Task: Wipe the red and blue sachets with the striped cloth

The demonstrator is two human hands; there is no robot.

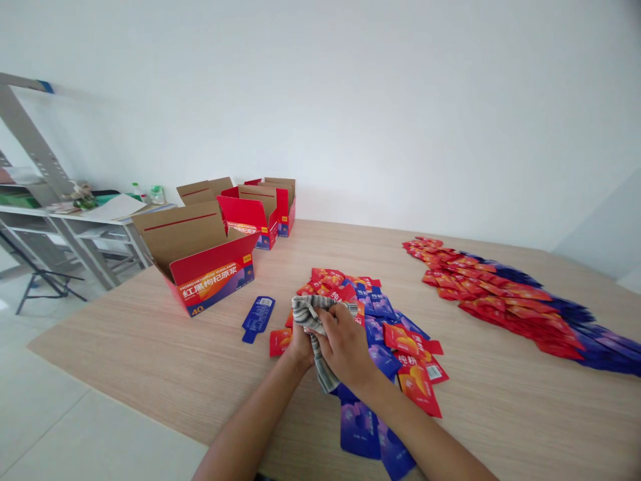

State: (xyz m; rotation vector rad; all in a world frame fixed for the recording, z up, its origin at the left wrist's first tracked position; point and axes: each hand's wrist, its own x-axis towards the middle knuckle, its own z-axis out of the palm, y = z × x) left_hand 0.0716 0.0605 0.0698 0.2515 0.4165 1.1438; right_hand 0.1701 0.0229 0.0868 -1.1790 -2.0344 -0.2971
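A grey-and-white striped cloth (307,308) is bunched up between my two hands, with one end hanging down below them. My left hand (301,342) is closed on the cloth from beneath, and the fabric hides most of its fingers. From the right, my right hand (347,344) grips the cloth with bent fingers. Under and around both hands lies a loose heap of red sachets (414,384) and blue sachets (359,427). To the left of the heap, a single blue sachet (259,318) lies flat on the wooden table (195,374).
A red printed carton (210,284) stands open at the left, with more open cartons (250,214) behind it near the wall. Overlapping rows of red and blue sachets (505,304) stretch along the right side. Beyond the table's left edge is a desk (107,217).
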